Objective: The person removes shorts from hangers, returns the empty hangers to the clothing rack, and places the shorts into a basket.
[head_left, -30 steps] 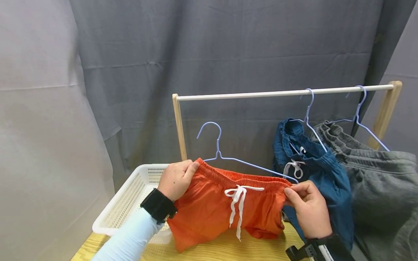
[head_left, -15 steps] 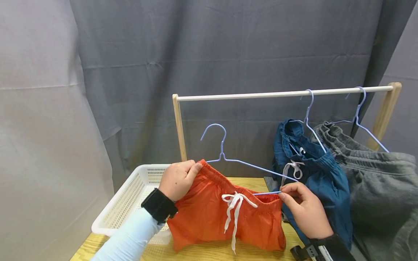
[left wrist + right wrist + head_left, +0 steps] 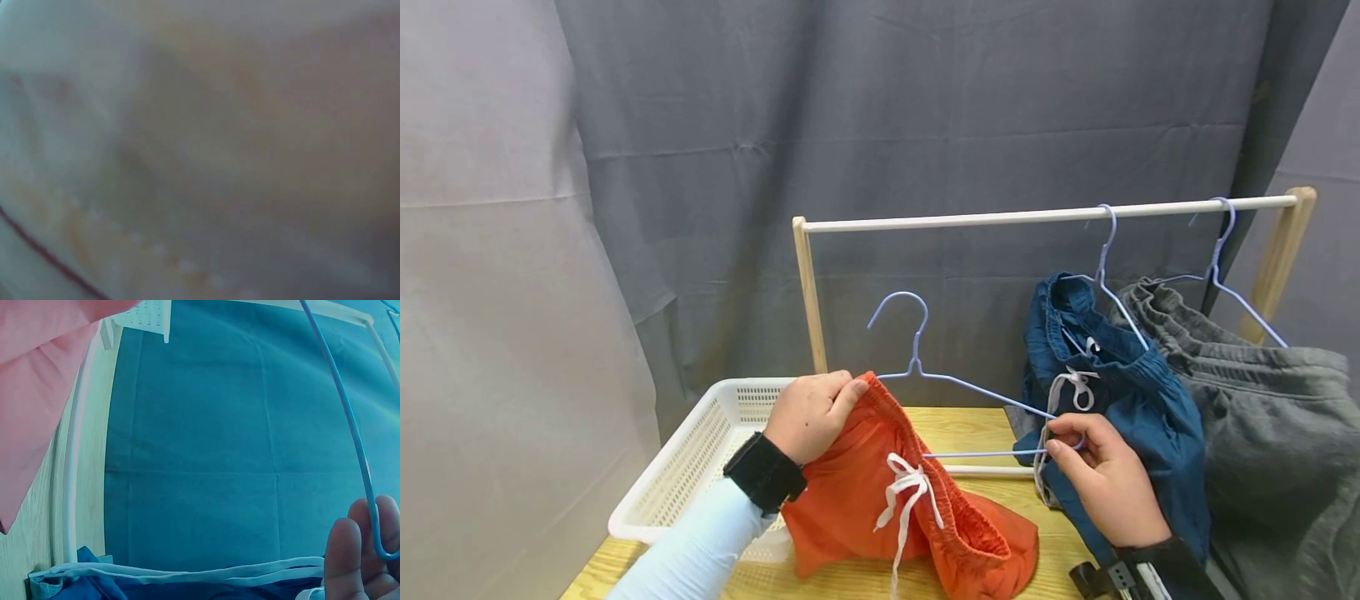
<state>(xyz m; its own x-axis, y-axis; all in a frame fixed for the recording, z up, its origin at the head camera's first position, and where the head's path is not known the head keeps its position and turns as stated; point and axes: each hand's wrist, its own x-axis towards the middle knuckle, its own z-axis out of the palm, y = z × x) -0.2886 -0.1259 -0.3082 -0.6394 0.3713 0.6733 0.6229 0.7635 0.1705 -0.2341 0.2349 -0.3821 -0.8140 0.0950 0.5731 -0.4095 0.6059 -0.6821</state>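
My left hand (image 3: 812,415) grips the left end of the elastic waistband on a pair of orange shorts (image 3: 865,492) with a white drawstring bow (image 3: 910,479). The right side of the shorts droops toward the table, its waistband gaping. A light purple wire hanger (image 3: 977,388) passes into the waistband on the left, and its hook points up. My right hand (image 3: 1105,475) holds the hanger's bare right corner; in the right wrist view the fingers (image 3: 344,553) are right at that wire bend. The left wrist view is a blur. The hanger's left end is hidden.
A white plastic basket (image 3: 658,475) stands left on the wooden table (image 3: 966,425). Behind is a rack with a white rail (image 3: 955,221). Blue shorts (image 3: 1150,417) and grey bottoms (image 3: 1277,417) hang on hangers at its right, close beside my right hand.
The right end of the orange waistband has slipped off the hanger and dropped down and left. My right hand has gone from the waistband to the hanger's corner. The left hand stays nearly still.
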